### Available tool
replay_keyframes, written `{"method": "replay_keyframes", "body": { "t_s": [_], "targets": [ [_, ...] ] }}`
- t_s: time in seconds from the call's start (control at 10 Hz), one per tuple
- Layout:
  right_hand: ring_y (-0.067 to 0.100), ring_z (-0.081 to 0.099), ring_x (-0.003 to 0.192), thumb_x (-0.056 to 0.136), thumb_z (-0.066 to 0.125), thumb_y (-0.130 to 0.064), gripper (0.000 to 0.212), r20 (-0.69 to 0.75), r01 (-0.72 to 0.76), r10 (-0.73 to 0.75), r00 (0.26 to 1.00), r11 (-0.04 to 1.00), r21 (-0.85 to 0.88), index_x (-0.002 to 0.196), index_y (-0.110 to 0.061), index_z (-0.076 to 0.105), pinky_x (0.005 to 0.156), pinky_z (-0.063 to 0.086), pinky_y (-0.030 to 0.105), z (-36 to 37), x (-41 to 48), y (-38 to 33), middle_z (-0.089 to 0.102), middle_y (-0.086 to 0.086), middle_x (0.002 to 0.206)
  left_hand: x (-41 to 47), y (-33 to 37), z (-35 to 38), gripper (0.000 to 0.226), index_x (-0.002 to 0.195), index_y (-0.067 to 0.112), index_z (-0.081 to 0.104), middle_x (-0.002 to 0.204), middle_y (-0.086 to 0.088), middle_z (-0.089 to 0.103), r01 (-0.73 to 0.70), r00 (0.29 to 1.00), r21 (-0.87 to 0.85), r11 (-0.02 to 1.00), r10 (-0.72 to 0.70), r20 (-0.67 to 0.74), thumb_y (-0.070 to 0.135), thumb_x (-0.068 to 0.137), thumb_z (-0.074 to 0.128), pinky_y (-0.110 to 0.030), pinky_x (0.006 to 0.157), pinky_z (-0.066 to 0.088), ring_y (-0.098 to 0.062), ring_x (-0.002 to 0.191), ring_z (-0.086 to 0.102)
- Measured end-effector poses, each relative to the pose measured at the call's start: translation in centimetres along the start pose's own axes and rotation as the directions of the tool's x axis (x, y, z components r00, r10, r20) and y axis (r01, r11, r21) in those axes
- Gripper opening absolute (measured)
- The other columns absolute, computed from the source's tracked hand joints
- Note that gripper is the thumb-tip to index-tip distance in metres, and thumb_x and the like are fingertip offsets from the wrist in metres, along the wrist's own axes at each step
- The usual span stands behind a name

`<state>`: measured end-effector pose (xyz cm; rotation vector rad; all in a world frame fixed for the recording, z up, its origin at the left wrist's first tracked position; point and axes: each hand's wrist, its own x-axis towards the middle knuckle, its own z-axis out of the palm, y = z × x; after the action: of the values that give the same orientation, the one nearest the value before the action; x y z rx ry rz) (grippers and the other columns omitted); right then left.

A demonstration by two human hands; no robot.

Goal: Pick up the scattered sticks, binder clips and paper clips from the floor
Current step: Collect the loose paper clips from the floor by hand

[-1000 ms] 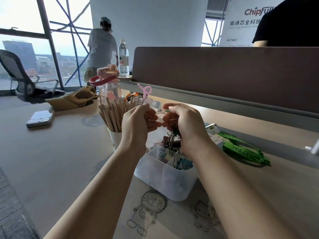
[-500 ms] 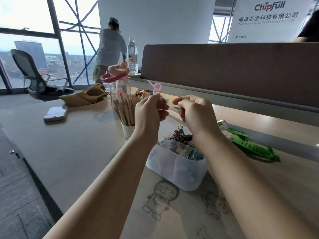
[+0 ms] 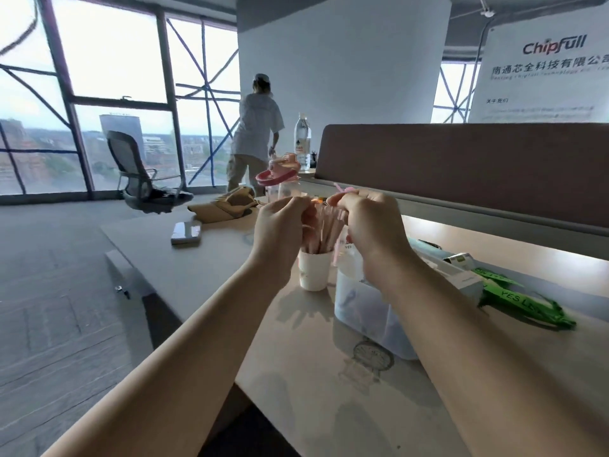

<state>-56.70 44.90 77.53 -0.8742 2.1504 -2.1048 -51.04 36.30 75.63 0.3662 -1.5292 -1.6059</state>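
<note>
Since the sticks look light, stiff and prone to scatter, left hand and right hand curl fingers round their tops, best gripped bundled.

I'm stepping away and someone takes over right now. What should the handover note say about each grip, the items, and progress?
Left grip: fingers curled at the stick tops; hold unclear through blur.
Right grip: the same, opposite side.
Sticks stand in the paper cup; clear box beside it, contents blurred.
Done: sticks cupped on the desk.
To do: settle the sticks, then scan the floor for leftovers.
</note>
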Motion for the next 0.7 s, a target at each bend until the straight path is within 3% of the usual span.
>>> {"method": "replay_keyframes", "body": {
  "t_s": [0.1, 0.2, 0.3, 0.4, 0.5, 0.6, 0.7],
  "targets": [
    [0.016, 0.056, 0.061, 0.087, 0.053, -0.011, 0.015, 0.121, -0.023, 0.010, 0.993, 0.995, 0.101, 0.089, -0.004, 0.065, 0.052, 0.048, 0.019, 2.7, -1.9, -1.4, 0.060, 0.005, 0.073, -1.4, 1.9, -4.1, 0.026, 0.068, 0.004, 0.057, 0.060, -0.007, 0.054, -0.027, 0.999, 0.059, 0.998, 0.029, -0.034, 0.007, 0.092, 0.048, -0.017, 0.044, 0.038, -0.009, 0.043, 0.047],
    [0.012, 0.055, 0.058, 0.089, 0.052, -0.013, 0.012, 0.224, -0.035, -0.002, 0.975, 0.987, 0.160, 0.089, -0.006, 0.062, 0.051, 0.047, 0.018, 5.7, -4.2, -3.3, 0.057, 0.002, 0.073, -3.0, 3.3, -8.0, 0.025, 0.070, 0.004, 0.059, 0.060, -0.006, 0.056, -0.015, 0.994, 0.116, 0.993, 0.028, -0.109, 0.009, 0.093, 0.049, -0.021, 0.048, 0.040, -0.012, 0.046, 0.048],
    [0.004, 0.047, 0.047, 0.090, 0.049, -0.013, 0.010, 0.319, -0.092, 0.028, 0.947, 0.978, 0.189, 0.082, -0.012, 0.055, 0.034, 0.035, 0.008, 8.7, -7.4, -5.0, 0.050, -0.004, 0.065, -5.2, 4.6, -12.6, 0.030, 0.063, 0.010, 0.060, 0.058, -0.005, 0.056, 0.008, 0.989, 0.179, 0.984, 0.018, -0.147, 0.010, 0.091, 0.051, -0.024, 0.051, 0.038, -0.014, 0.044, 0.046],
    [0.008, 0.046, 0.050, 0.091, 0.048, -0.014, 0.014, 0.468, -0.151, 0.092, 0.879, 0.985, 0.089, 0.079, -0.011, 0.055, 0.039, 0.040, 0.013, 13.3, -10.2, -5.9, 0.049, -0.001, 0.065, -6.7, 5.1, -16.2, 0.029, 0.065, 0.010, 0.059, 0.060, -0.004, 0.055, 0.071, 0.974, 0.241, 0.968, -0.015, -0.227, 0.011, 0.092, 0.050, -0.023, 0.049, 0.036, -0.012, 0.043, 0.046],
    [0.014, 0.047, 0.057, 0.092, 0.048, -0.013, 0.019, 0.554, -0.085, 0.088, 0.828, 0.996, -0.031, 0.092, -0.006, 0.066, 0.051, 0.041, 0.023, 16.2, -11.6, -4.7, 0.052, 0.004, 0.068, -8.7, 4.4, -19.9, 0.028, 0.067, 0.008, 0.057, 0.061, -0.005, 0.054, 0.153, 0.953, 0.291, 0.944, -0.063, -0.295, 0.009, 0.093, 0.048, -0.019, 0.045, 0.035, -0.010, 0.042, 0.045],
    [0.020, 0.057, 0.068, 0.089, 0.046, -0.011, 0.025, 0.570, 0.095, -0.021, 0.821, 0.990, -0.101, 0.099, -0.001, 0.067, 0.056, 0.043, 0.021, 19.9, -14.2, -1.0, 0.064, 0.012, 0.087, -10.0, 1.7, -24.1, 0.029, 0.067, 0.009, 0.054, 0.062, -0.006, 0.052, 0.277, 0.920, 0.330, 0.902, -0.149, -0.363, 0.009, 0.095, 0.043, -0.021, 0.048, 0.032, -0.015, 0.048, 0.044],
    [0.017, 0.059, 0.070, 0.087, 0.047, -0.011, 0.024, 0.632, 0.233, -0.085, 0.770, 0.960, -0.155, 0.089, -0.006, 0.070, 0.057, 0.043, 0.021, 23.6, -17.0, 3.3, 0.069, 0.011, 0.088, -10.7, -2.5, -28.6, 0.031, 0.064, 0.010, 0.054, 0.060, -0.006, 0.051, 0.408, 0.869, 0.337, 0.849, -0.248, -0.427, 0.010, 0.094, 0.043, -0.022, 0.048, 0.028, -0.016, 0.049, 0.042]
  ]
}}
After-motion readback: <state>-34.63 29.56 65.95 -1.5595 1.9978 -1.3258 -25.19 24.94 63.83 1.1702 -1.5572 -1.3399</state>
